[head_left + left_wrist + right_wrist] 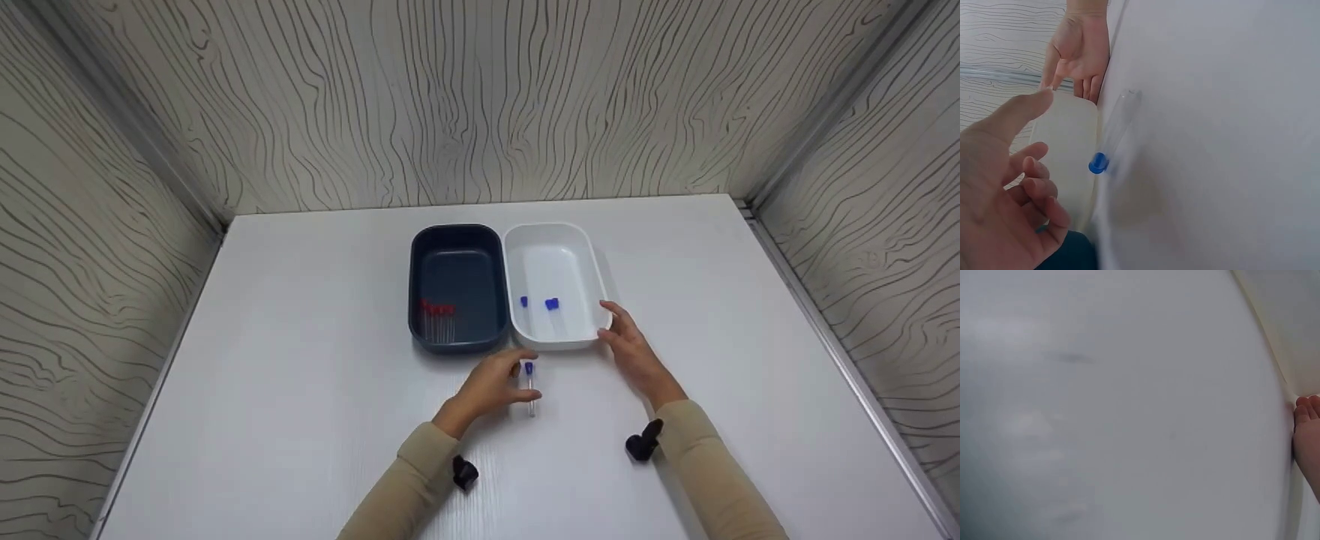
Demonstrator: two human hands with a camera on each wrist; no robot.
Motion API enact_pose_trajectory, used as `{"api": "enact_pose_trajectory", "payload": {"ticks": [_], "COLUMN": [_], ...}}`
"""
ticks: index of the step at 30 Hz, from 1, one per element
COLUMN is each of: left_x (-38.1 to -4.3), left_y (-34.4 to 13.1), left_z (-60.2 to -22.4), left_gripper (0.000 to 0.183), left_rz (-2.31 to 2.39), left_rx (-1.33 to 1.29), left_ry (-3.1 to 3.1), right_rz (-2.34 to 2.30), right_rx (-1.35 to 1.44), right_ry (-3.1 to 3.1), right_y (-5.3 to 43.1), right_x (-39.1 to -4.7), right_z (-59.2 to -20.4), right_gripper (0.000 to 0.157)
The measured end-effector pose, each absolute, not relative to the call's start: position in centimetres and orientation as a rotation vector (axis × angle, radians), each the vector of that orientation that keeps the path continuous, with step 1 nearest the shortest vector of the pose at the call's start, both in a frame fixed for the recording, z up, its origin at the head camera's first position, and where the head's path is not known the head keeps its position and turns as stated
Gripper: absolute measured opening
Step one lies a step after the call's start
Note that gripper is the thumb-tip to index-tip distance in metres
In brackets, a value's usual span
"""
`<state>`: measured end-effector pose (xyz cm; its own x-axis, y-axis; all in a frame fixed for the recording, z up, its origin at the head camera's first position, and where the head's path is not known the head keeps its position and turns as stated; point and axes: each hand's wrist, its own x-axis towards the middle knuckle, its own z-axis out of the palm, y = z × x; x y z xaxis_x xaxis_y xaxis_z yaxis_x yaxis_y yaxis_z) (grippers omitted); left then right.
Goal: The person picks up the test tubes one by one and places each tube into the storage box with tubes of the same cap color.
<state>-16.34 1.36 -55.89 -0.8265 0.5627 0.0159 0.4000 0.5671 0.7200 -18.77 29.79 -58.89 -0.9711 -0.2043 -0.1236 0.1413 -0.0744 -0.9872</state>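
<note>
My left hand (491, 384) is beside a clear tube with a blue cap (529, 369) on the table, thumb and fingers spread apart. In the left wrist view a gap shows between the left hand (1013, 185) and the tube (1120, 121). At the near right corner of the white tray (559, 346), my right hand (636, 356) rests its fingertips on the rim. Blue-capped tubes (552, 304) lie in this tray. The right wrist view catches only part of the right hand (1310, 430) against the tray's edge.
A dark blue tray (461, 347) stands left of the white one, their long sides together. Several red-capped tubes (441, 310) lie in a row at its near end. Wood-patterned panels (480, 105) enclose the white table (300, 360) at the back and both sides.
</note>
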Motion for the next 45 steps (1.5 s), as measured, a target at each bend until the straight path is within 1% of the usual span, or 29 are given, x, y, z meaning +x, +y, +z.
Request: {"api": "enact_pose_trajectory", "payload": {"ticks": [9,16,27,34,45], "left_x": [-15.6,-15.4,-15.4,-15.4,-15.3], "left_y": [0.9,1.0,1.5,1.5,1.6], "left_z": [-57.3,-57.7,-57.7,-57.7,-57.8], "left_gripper": [0.082,0.091,0.103,0.103,0.095], "left_rz": [1.072,1.036,0.91,0.859,0.84], "left_rx": [0.714,0.694,0.68,0.672,0.662], "left_ry": [2.574,2.586,2.644,2.668,2.692], "right_rz": [-2.126,-2.143,-2.178,-2.216,-2.21], "right_rx": [0.014,-0.039,-0.037,-0.029,-0.046], "right_ry": [2.042,2.016,1.972,1.885,1.927], "right_y": [29.2,29.2,29.0,28.9,29.3], "right_x": [-18.5,-18.9,-19.3,-18.9,-19.3], "right_z": [-58.3,-58.3,-58.7,-57.8,-59.1], "right_gripper": [0.061,0.064,0.064,0.064,0.066]}}
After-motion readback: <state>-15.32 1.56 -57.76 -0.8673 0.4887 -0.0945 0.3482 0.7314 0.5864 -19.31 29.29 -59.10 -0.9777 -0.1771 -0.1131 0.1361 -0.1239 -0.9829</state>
